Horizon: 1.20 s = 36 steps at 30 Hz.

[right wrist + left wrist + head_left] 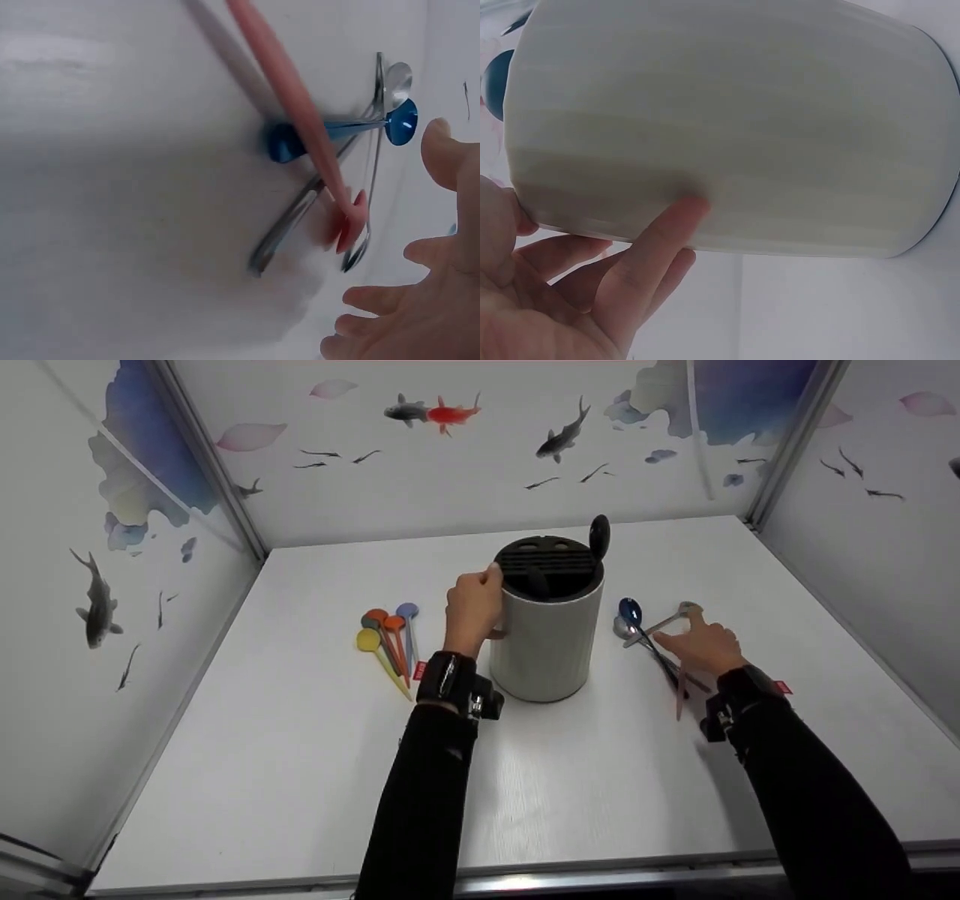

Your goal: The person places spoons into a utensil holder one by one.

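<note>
My left hand [472,611] grips the side of a pale cylindrical utensil holder [551,652], its thumb at the black top rim. In the left wrist view, one finger of the left hand [641,274] touches the wall. A dark spoon [599,538] sticks up from the holder's slotted top. My right hand [705,645] hovers over a loose pile of spoons, fingers apart. In the right wrist view, a pink spoon [300,112] lies across a blue spoon [401,121] and silver spoons [397,84], clear of the right hand [420,292]. Whether the index finger touches a silver spoon, I cannot tell.
Left of the holder several coloured spoons [394,622] lie fanned out on the white table [300,780]. Printed panels [450,472] stand at the back and both sides. A metal rail [570,877] runs along the front edge.
</note>
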Each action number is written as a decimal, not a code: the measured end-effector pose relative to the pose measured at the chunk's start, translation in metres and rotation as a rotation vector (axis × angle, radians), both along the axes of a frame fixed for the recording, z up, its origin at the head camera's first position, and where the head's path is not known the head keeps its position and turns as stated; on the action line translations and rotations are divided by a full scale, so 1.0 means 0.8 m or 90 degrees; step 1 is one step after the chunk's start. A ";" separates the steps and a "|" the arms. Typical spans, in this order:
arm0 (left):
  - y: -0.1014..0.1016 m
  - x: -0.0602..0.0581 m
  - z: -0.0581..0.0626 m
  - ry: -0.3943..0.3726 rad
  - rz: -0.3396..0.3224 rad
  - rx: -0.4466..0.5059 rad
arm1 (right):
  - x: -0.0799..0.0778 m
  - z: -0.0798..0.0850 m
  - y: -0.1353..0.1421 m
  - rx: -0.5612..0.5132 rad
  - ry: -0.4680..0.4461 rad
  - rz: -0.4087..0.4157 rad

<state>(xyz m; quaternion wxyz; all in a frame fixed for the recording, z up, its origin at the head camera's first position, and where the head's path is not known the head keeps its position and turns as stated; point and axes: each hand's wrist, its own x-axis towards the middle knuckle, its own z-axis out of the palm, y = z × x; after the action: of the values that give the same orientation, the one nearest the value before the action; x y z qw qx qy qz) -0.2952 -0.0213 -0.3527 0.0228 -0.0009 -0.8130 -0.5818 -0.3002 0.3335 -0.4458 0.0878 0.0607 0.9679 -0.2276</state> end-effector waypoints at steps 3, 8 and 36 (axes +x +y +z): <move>-0.001 -0.001 0.000 0.005 -0.002 -0.005 | 0.002 -0.011 0.000 0.011 0.027 0.009; -0.002 -0.001 -0.002 0.006 -0.006 -0.007 | 0.005 -0.027 0.000 0.071 0.089 0.023; -0.005 0.000 -0.002 0.011 -0.009 0.009 | -0.004 -0.001 -0.002 -0.230 -0.062 -0.037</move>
<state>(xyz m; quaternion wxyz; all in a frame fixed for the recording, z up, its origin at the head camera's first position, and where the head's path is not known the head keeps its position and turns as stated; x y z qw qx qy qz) -0.2948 -0.0251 -0.3543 0.0257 -0.0115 -0.8085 -0.5878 -0.3035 0.3318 -0.4463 0.1377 0.0826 0.9038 -0.3967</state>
